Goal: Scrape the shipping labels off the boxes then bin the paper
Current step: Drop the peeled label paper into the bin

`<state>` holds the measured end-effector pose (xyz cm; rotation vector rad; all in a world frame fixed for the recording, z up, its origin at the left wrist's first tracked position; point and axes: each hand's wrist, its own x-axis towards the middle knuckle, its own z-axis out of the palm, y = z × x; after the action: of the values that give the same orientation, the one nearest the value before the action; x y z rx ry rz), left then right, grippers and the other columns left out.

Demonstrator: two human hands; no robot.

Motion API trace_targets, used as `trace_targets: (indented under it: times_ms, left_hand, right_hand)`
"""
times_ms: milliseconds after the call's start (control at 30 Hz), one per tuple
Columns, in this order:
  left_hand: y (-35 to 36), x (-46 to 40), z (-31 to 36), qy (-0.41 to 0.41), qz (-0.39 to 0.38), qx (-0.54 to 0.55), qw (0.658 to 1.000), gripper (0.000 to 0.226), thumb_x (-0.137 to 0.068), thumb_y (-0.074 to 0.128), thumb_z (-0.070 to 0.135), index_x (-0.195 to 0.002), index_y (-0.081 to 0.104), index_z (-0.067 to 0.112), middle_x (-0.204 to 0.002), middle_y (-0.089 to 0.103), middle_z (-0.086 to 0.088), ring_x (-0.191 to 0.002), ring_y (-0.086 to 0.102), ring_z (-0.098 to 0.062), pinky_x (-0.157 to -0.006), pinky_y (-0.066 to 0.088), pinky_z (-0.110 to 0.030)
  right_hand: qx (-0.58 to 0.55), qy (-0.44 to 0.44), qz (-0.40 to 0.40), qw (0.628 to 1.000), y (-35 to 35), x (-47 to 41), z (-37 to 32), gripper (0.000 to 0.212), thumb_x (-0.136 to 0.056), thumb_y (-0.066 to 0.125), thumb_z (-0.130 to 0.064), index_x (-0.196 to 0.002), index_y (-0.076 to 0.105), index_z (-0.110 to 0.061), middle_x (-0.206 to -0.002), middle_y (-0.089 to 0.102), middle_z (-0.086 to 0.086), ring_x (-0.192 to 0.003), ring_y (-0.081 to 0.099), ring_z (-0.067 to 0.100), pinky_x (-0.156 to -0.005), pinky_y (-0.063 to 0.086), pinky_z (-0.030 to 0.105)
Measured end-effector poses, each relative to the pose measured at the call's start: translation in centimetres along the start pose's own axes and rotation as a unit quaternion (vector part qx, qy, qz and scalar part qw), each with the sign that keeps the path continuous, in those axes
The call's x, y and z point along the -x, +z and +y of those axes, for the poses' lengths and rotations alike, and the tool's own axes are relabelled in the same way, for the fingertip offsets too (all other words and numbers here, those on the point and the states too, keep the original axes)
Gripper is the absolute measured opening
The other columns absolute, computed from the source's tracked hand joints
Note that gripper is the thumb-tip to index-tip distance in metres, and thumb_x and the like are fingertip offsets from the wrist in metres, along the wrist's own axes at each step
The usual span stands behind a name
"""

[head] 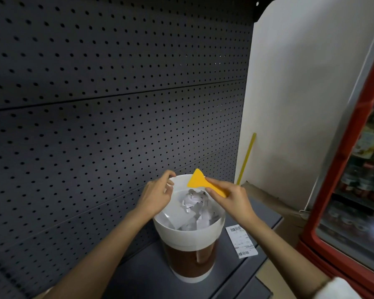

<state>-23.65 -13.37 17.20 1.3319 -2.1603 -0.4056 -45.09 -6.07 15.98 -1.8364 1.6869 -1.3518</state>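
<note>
A white and brown bin (189, 251) stands on a dark shelf, with crumpled white paper scraps (195, 203) inside it. My left hand (156, 194) hovers over the bin's far left rim with fingers curled, thumb and fingertips close together; I cannot tell whether a scrap is pinched. My right hand (231, 198) grips the handle of a yellow plastic scraper (200, 180), whose blade points up over the bin's rim. A white shipping label (241, 240) lies flat on the shelf to the right of the bin. No box is clearly in view.
A dark pegboard wall (106, 93) rises behind the shelf (143, 275). A yellow stick (246, 158) leans against the white wall. Brown cardboard (270, 199) lies behind the shelf at the right. A red glass-door fridge (354, 169) with bottles stands at the far right.
</note>
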Motion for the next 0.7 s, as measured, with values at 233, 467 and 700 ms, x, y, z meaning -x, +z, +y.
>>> trace_targets:
  times_ms: [233, 467, 700]
  left_hand:
    - [-2.3, 2.5, -1.9, -0.008, 0.15, -0.094, 0.984, 0.015, -0.09, 0.053, 0.032, -0.083, 0.061, 0.021, -0.084, 0.064, 0.004, -0.083, 0.056, -0.019, -0.081, 0.033, -0.03]
    - [-6.6, 12.8, -7.2, -0.116, 0.219, -0.133, 0.96, 0.005, -0.085, 0.059, 0.028, -0.088, 0.059, 0.025, -0.088, 0.062, 0.007, -0.09, 0.057, -0.017, -0.083, 0.035, -0.032]
    - [-4.8, 23.4, -12.7, -0.254, 0.182, -0.127, 0.941, 0.015, -0.08, 0.052, 0.029, -0.087, 0.062, 0.02, -0.087, 0.065, -0.002, -0.088, 0.06, -0.026, -0.079, 0.044, -0.038]
  right_hand:
    - [-0.015, -0.047, -0.046, 0.998, 2.5, -0.4, -3.6, 0.036, -0.081, 0.069, -0.036, -0.117, 0.065, -0.033, -0.117, 0.066, -0.015, -0.105, 0.059, -0.001, -0.093, 0.046, 0.019]
    - [-0.043, -0.111, -0.141, 0.983, 10.0, 1.8, -9.2, 0.02, -0.075, 0.073, -0.031, -0.093, 0.065, -0.031, -0.065, 0.058, -0.02, -0.067, 0.054, -0.007, -0.062, 0.038, 0.006]
    - [-0.037, -0.07, -0.211, 0.974, 19.7, 8.3, -7.0, 0.016, -0.076, 0.072, -0.03, -0.09, 0.067, -0.027, -0.08, 0.064, -0.012, -0.077, 0.06, 0.008, -0.073, 0.044, 0.024]
